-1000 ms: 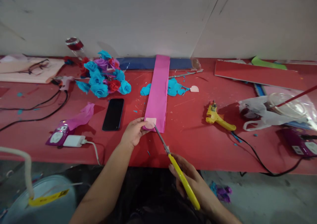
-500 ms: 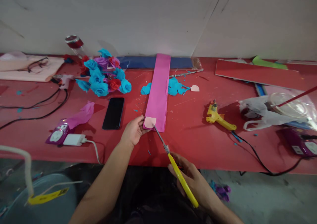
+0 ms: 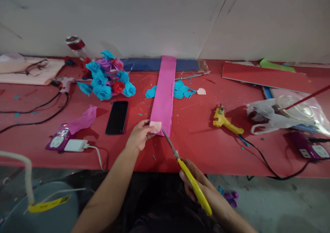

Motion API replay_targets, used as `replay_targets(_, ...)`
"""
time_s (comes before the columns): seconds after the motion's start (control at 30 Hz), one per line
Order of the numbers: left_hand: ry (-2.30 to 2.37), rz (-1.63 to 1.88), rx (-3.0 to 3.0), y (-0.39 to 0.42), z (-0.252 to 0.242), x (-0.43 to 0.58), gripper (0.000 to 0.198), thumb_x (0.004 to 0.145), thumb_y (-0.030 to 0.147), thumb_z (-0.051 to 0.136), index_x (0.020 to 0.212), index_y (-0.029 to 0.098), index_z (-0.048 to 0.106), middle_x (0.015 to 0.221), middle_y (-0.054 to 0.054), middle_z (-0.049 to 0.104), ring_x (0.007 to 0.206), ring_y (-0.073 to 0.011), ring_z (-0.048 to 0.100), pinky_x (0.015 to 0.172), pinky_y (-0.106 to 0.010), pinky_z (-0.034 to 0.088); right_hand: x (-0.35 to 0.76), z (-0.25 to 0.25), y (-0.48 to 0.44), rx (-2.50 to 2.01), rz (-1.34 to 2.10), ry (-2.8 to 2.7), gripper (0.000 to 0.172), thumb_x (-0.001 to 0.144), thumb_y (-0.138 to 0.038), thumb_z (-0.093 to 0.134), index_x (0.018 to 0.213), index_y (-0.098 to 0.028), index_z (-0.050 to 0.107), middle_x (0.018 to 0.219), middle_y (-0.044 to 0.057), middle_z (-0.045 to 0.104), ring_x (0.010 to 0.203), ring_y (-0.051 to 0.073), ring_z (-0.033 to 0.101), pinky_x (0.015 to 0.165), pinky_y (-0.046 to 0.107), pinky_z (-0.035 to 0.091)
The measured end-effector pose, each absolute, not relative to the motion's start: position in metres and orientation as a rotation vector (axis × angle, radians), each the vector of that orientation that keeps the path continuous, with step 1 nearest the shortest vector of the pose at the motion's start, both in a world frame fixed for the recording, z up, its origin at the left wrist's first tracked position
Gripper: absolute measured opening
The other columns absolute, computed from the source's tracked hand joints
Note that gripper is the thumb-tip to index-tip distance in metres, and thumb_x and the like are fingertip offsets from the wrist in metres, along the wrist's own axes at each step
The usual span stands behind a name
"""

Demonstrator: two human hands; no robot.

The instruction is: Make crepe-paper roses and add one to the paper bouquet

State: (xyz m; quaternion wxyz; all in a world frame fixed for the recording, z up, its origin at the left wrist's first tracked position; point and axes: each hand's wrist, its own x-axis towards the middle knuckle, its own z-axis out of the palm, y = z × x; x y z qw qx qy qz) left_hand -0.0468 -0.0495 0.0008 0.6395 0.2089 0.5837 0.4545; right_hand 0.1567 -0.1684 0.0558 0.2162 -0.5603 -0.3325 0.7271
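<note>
A long folded strip of pink crepe paper (image 3: pixel 165 92) runs from the back of the red table towards me. On its near end lies a small pale pink petal-shaped paper piece (image 3: pixel 156 125). My left hand (image 3: pixel 139 135) pinches this end, thumb on the pale piece and fingers beneath the strip. In my right hand (image 3: pixel 197 181) is a pair of yellow-handled scissors (image 3: pixel 192 181), its blade tips beside the strip's near end, just right of the pale piece. Blue paper petals (image 3: pixel 182 90) lie partly under the strip, and another pale paper piece (image 3: pixel 201 91) rests beside them.
Paper flowers (image 3: pixel 103 85) and a black phone (image 3: pixel 117 118) are left of the strip. Rightward lie a yellow glue gun (image 3: pixel 227 121) with its cord, a plastic bag (image 3: pixel 265 112) and a purple socket block (image 3: pixel 309 147). A bucket (image 3: pixel 51 205) stands at lower left.
My left thumb has come down onto the pale piece. The scissors have drawn back slightly to the right, their tips moving off the pale piece to the strip's edge.
</note>
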Motion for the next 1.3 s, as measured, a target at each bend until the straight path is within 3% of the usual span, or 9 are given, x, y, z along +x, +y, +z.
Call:
replay_targets(0.13,1.353,1.109,0.552,-0.054,0.004,-0.040,0.053,0.064,0.008,0.067,0.111,0.025,0.053,0.074,0.000,0.068,0.070,-0.0144,0.064,0.067,-0.026,0.052,0.174,0.063,-0.188,-1.503,2.147,-0.637,0.061,0.077,-0.060,0.060,0.125,-0.025,0.048,0.056,-0.006,0.044,0.044,0.006,0.032,0.040,0.018,0.025)
replay_targets(0.33,1.410,1.118,0.574,-0.063,0.007,-0.017,0.030,0.063,0.015,0.068,0.093,0.018,0.063,0.090,-0.003,0.067,0.077,-0.0129,0.062,0.064,-0.021,0.047,0.177,0.056,-0.214,-1.442,2.195,-0.378,0.044,0.076,-0.060,0.063,0.099,-0.024,0.058,0.068,-0.001,0.053,0.054,0.008,0.046,0.046,0.018,0.033)
replay_targets(0.5,1.438,1.151,0.657,-0.069,0.002,-0.005,0.028,0.062,0.021,0.070,0.089,0.015,0.070,0.085,-0.005,0.070,0.077,-0.0137,0.062,0.070,-0.024,0.046,0.166,0.044,-0.216,-1.299,2.261,-0.414,0.047,0.076,-0.065,0.058,0.086,-0.020,0.053,0.071,-0.003,0.053,0.051,0.005,0.046,0.049,0.019,0.037)
replay_targets(0.7,1.451,1.132,0.621,-0.071,0.004,0.000,0.025,0.061,0.023,0.073,0.084,0.013,0.074,0.089,-0.009,0.074,0.084,-0.0176,0.066,0.082,-0.031,0.049,0.157,0.041,-0.214,-1.275,2.281,-0.489,0.049,0.077,-0.065,0.058,0.100,-0.022,0.048,0.076,-0.004,0.052,0.053,0.006,0.047,0.052,0.020,0.039)
replay_targets(0.87,1.446,1.100,0.657,-0.071,0.000,-0.009,0.034,0.055,0.019,0.078,0.088,0.013,0.073,0.091,-0.008,0.073,0.086,-0.0172,0.066,0.084,-0.030,0.049,0.165,0.040,-0.214,-1.367,2.264,-0.614,0.052,0.078,-0.070,0.050,0.090,-0.020,0.048,0.065,-0.004,0.049,0.046,0.005,0.042,0.044,0.018,0.032)
replay_targets(1.0,1.530,1.105,0.757,-0.070,0.001,-0.029,0.034,0.057,0.015,0.074,0.091,0.015,0.070,0.089,-0.004,0.071,0.083,-0.0147,0.064,0.073,-0.024,0.047,0.205,0.049,-0.207,-1.504,2.242,-0.787,0.050,0.081,-0.070,0.047,0.082,-0.020,0.048,0.058,-0.005,0.044,0.043,0.005,0.034,0.039,0.017,0.025)
replay_targets(1.13,1.534,1.153,0.718,-0.073,0.005,-0.045,0.051,0.060,0.013,0.071,0.111,0.018,0.061,0.083,-0.002,0.069,0.072,-0.0116,0.060,0.058,-0.020,0.041,0.232,0.058,-0.170,-1.602,2.235,-1.002,0.047,0.084,-0.067,0.044,0.077,-0.020,0.046,0.057,-0.004,0.043,0.040,0.006,0.036,0.037,0.019,0.029)
replay_targets(1.3,1.622,1.231,0.612,-0.081,0.008,-0.050,0.062,0.062,0.011,0.069,0.120,0.019,0.049,0.079,-0.001,0.067,0.070,-0.0124,0.061,0.063,-0.022,0.045,0.223,0.061,-0.109,-1.657,2.418,-1.171,0.054,0.078,-0.073,0.046,0.093,-0.021,0.051,0.060,-0.005,0.043,0.041,0.005,0.034,0.035,0.017,0.027)
